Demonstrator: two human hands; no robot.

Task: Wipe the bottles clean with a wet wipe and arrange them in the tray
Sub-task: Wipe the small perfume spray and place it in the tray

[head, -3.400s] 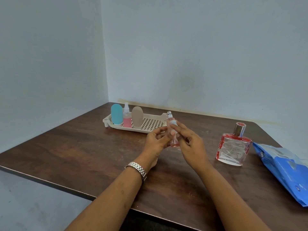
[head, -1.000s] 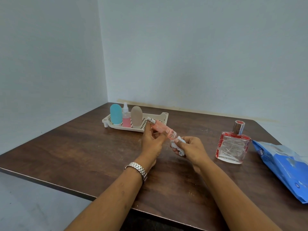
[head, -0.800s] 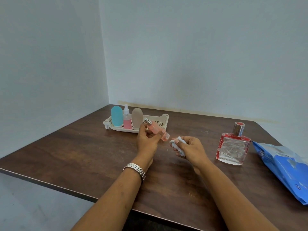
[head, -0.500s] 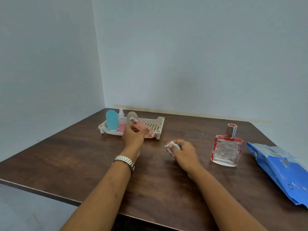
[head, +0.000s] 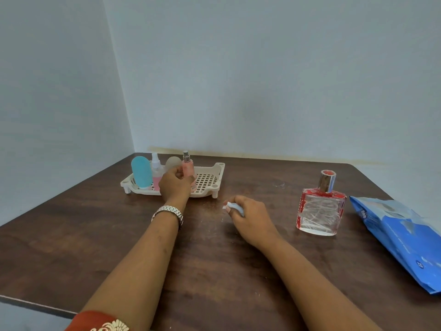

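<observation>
My left hand (head: 175,186) grips a slim pink spray bottle (head: 188,168), held upright over the cream perforated tray (head: 210,181) at the back left of the table. In the tray stand a blue rounded bottle (head: 141,172), a small pink spray bottle (head: 155,172) and a beige rounded bottle (head: 173,162), partly hidden by my hand. My right hand (head: 250,219) rests on the table, closed around a crumpled white wet wipe (head: 230,206). A square glass perfume bottle with red edges and a silver cap (head: 319,210) stands on the table to the right.
A blue wet-wipe pack (head: 401,237) lies at the table's right edge. The dark wooden table (head: 71,235) sits in a corner, with walls behind and to the left. Its near-left edge runs diagonally.
My left hand carried the slim pink bottle leftward from the table's middle to the tray and turned it upright. My right hand drew away with the wipe and settled on the table.
</observation>
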